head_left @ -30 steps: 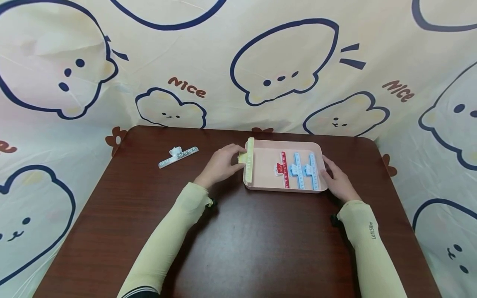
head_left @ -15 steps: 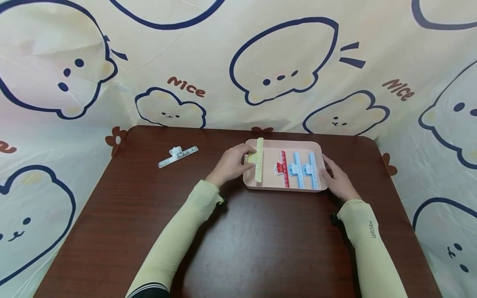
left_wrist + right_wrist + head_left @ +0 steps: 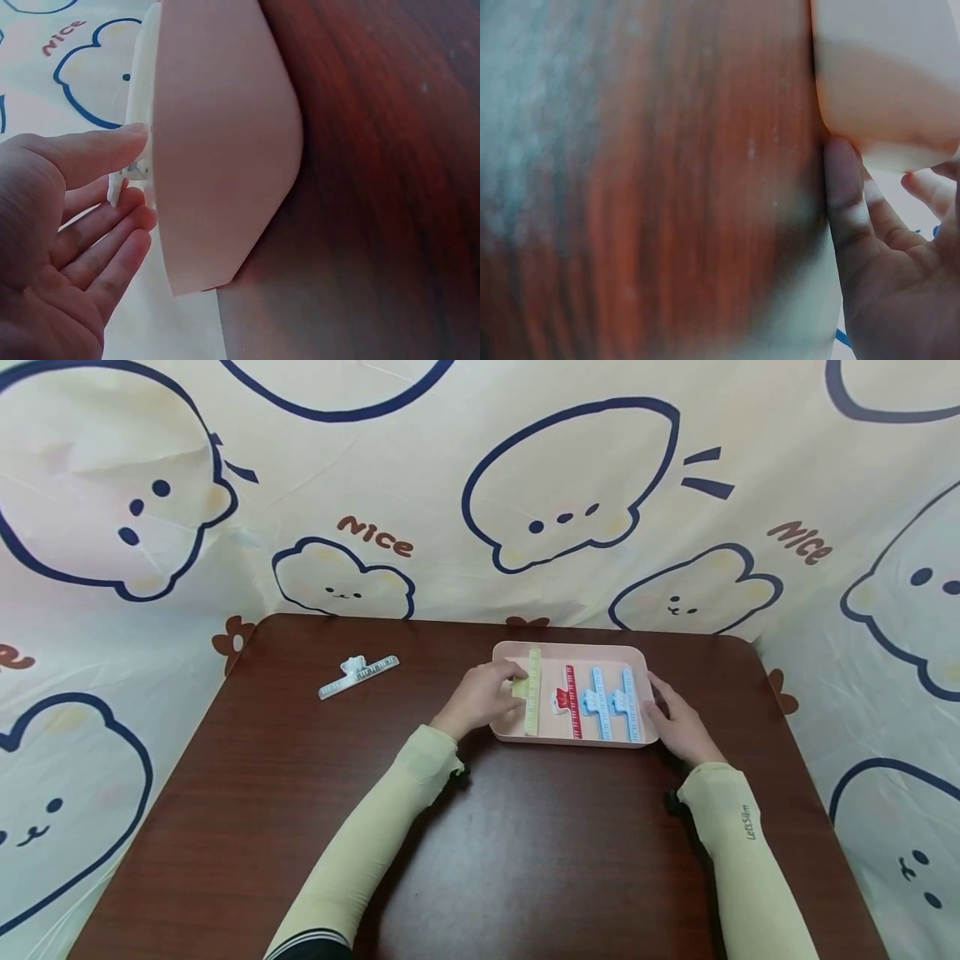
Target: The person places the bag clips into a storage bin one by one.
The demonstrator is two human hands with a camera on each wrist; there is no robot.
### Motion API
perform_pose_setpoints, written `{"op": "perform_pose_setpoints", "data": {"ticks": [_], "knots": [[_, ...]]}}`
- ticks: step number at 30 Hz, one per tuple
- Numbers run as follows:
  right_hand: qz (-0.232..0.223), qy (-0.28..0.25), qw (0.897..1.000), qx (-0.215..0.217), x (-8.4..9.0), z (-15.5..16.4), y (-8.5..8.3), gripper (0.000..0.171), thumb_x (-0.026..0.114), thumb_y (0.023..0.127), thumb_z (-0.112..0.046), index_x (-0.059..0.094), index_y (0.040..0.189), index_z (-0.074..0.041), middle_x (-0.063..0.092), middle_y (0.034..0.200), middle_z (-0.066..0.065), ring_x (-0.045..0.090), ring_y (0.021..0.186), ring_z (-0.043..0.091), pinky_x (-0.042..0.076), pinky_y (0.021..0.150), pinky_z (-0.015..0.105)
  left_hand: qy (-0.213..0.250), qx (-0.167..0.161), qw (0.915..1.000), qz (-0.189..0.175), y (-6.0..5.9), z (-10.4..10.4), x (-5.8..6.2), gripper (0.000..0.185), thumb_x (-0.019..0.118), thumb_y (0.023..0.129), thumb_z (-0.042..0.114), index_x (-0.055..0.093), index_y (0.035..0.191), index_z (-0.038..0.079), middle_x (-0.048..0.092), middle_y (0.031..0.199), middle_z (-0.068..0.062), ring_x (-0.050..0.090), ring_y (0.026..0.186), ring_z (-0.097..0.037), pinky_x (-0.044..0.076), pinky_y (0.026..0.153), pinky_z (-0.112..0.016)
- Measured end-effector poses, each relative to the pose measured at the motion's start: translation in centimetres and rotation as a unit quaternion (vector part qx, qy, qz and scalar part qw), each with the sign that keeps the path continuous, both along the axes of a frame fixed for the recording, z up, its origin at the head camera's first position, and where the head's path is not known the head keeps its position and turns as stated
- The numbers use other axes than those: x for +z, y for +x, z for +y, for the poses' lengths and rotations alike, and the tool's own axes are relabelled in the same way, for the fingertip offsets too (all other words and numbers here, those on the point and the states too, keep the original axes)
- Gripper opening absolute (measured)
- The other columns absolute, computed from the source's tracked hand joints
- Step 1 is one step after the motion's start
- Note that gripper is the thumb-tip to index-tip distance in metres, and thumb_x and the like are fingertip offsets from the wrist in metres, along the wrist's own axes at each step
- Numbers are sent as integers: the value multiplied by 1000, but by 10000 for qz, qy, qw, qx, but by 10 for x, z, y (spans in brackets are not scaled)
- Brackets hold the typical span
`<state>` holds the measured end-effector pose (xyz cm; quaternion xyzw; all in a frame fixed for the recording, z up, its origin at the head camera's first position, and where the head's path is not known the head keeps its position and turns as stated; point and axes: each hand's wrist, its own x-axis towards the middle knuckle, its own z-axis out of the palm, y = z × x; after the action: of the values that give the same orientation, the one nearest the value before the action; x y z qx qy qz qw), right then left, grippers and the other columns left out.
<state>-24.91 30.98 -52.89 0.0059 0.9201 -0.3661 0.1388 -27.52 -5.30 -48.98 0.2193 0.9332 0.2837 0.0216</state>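
A pink tray lies on the table with several long, ruler-marked clips in it. At its left end is a yellow-green clip, whose tab my left hand pinches between thumb and fingers; the left wrist view shows this pale tab just over the tray wall. To its right lie a red clip and two light-blue clips, bars roughly parallel. My right hand rests against the tray's right end with fingers extended; its thumb touches the corner in the right wrist view.
A pale blue-white clip lies at an angle on the dark wooden table, left of the tray. Behind the table hangs a cream curtain with cartoon outlines.
My left hand has carried the yellow-green clip rightward from the tray's left rim and lowered it inside. The right hand, the tray and the other clips have stayed in place.
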Motion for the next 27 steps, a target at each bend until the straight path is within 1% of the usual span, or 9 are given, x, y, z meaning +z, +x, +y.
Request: {"op": "perform_pose_setpoints", "data": {"ticks": [4,8,13,17,23,27], "knots": [[-41,1,10000,-25,2,0,1,68,36,110,-50,5,168,-31,22,168,26,29,147,48,21,119,72,-117,6,9999,-76,0,6,0,41,85,86,21,73,123,10,73,125,-6,67,118,-25,52,105,-40],[-85,-12,9999,-81,3,-1,1,69,38,110,-50,5,168,-32,21,169,25,28,148,47,20,120,72,-236,41,9997,-79,-1,10,-2,41,85,86,22,73,123,11,73,125,-6,68,113,-24,53,102,-40],[-2,-1,10000,-75,2,-1,0,68,38,110,-50,7,168,-32,21,169,24,27,149,47,20,120,71,-365,46,9993,-26,-1,12,-5,39,85,86,23,74,122,11,74,123,-5,68,109,-23,54,101,-40],[43,26,10000,-39,2,-2,1,67,37,110,-49,7,168,-32,24,167,25,29,148,47,22,120,71,-484,4,9988,74,0,13,-8,38,84,87,23,74,121,10,74,120,-5,68,106,-22,54,100,-40],[5,-7,10000,-12,3,-2,2,67,36,110,-49,6,168,-32,21,169,24,26,151,47,20,120,71,-625,-24,9978,199,1,17,-10,38,84,87,24,74,121,10,74,116,-5,68,99,-21,55,96,-39],[-27,10,10000,-38,3,-3,3,67,36,110,-50,5,168,-33,21,169,24,26,151,47,20,120,71,-722,-48,9972,196,1,21,-10,38,83,88,25,73,121,10,74,115,-5,68,97,-19,55,95,-39]]}}
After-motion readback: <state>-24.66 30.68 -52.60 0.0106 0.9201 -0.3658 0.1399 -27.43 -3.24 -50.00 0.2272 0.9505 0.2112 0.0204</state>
